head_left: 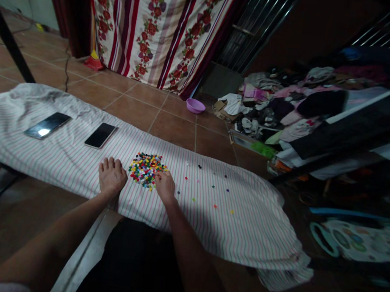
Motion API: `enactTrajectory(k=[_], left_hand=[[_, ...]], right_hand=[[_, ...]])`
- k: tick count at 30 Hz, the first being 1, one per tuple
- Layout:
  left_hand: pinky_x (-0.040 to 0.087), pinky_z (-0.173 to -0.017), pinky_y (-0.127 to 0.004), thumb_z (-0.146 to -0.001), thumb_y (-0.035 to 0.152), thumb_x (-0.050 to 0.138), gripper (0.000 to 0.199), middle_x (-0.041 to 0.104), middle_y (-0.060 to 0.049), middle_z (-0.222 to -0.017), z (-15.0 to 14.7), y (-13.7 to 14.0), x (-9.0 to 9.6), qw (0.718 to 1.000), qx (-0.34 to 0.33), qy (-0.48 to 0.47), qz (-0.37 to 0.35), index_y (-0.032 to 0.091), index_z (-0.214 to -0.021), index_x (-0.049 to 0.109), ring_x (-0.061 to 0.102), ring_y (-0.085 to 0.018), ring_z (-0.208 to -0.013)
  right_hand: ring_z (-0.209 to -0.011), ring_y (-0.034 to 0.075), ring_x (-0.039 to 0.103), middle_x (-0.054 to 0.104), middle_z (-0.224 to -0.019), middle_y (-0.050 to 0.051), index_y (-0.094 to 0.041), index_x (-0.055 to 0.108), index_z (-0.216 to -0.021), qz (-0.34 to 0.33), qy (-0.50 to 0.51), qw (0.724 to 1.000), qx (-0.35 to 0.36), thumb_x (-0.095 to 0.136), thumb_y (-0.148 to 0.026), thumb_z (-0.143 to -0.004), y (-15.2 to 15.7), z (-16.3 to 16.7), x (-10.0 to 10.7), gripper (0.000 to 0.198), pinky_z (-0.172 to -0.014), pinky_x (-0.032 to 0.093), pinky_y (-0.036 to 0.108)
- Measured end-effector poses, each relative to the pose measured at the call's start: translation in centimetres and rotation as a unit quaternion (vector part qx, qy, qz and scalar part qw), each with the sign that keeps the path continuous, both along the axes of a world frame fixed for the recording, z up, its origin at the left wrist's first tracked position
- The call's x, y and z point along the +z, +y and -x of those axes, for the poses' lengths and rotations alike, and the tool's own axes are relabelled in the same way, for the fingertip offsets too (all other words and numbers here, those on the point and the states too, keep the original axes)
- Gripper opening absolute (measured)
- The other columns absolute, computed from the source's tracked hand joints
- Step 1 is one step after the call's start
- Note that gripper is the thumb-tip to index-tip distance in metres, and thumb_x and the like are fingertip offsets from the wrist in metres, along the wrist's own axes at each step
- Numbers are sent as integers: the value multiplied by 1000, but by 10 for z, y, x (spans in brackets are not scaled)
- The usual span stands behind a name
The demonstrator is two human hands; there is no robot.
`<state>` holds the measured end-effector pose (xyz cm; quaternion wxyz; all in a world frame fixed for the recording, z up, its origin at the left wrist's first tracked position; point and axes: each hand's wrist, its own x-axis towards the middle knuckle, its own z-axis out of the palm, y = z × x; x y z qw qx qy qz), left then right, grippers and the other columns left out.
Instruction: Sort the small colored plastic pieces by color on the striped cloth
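Note:
A pile of small multicoloured pieces [144, 168], like beads or tiny bricks, lies on a striped cloth [240, 238] in front of me. At the pile's right edge, my right hand [165, 186] has its fingers bent and pinched together; what is between the fingertips is too small to make out. My left hand [112, 176] rests flat on the cloth just left of the pile, fingers stretched out. To the right, several single pieces lie spaced apart, among them a yellow piece [232, 212], an orange piece [215, 206] and a lime green piece [193, 199].
Two phones, a dark phone [100, 135] and a reflective phone [47, 125], lie left of my hands. On the tiled floor beyond stands a purple basin [195, 106]. Clothes [294, 101] are heaped at the right. A floral curtain [153, 25] hangs behind.

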<state>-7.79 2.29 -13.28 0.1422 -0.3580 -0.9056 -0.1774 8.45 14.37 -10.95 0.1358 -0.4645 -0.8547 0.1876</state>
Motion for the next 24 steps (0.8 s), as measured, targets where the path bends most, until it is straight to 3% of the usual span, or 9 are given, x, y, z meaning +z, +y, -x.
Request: enactTrajectory(k=[6,15,20,24], left_hand=[[28,-109,-52,-87,28,36,39,55,-22,-130,-1,0,2,1000,-1,-8,-6,10,-109,61,41,-36,-133],[30,-106,-52,-85,28,37,39,58,-20,-126,-2,-1,8,1000,-1,-13,4,12,-110,61,42,-37,-131],[29,-107,-52,-85,28,37,39,57,-21,-127,-2,-2,7,1000,-6,-19,-3,11,-111,61,41,-36,-131],[29,-108,-53,-85,29,37,41,55,-22,-128,-1,-2,5,1000,-10,-21,-12,10,-113,61,39,-36,-133]], right_hand=[[-96,17,62,65,-106,6,-25,75,-101,0,-6,1000,-2,51,-22,-93,7,3,-1,25,-82,45,25],[-89,18,62,66,-91,7,-25,75,-79,-7,41,999,-1,63,-22,-85,14,13,-12,14,-75,45,26],[-82,16,62,68,-91,4,-26,74,-82,-1,66,998,-22,59,-21,-85,14,10,-13,16,-72,44,24],[-85,16,65,72,-89,1,-27,73,-88,34,147,988,-35,52,-25,-87,16,1,-16,21,-74,46,24]])
